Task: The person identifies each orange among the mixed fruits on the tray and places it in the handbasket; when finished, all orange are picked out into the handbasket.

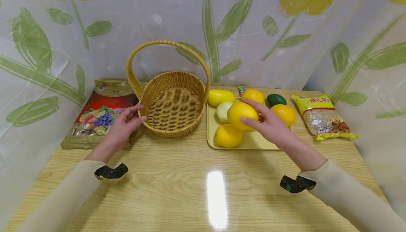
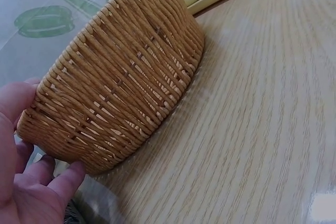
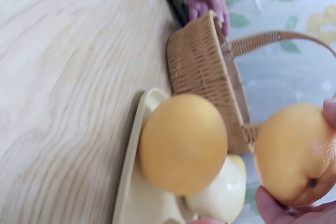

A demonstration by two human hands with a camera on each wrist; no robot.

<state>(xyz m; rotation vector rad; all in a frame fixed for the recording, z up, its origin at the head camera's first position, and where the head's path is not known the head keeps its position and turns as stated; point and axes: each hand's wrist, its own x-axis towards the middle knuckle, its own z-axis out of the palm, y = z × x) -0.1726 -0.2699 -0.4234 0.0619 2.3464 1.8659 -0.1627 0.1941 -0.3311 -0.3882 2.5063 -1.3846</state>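
My left hand grips the left rim of a round wicker basket with a tall arched handle; the inside shows only its woven bottom. In the left wrist view, the thumb lies at the rim and the other fingers touch the outer wall. My right hand holds an orange between thumb and fingers, above a cream tray. On the tray, another orange sits at the front left, with a pale round fruit behind it. The right wrist view shows the held orange apart from the basket.
Farther back on the tray are a long yellow fruit, more oranges and a dark green fruit. A small wrapped packet lies behind. A candy bag is left of the basket, a yellow food bag right of the tray.
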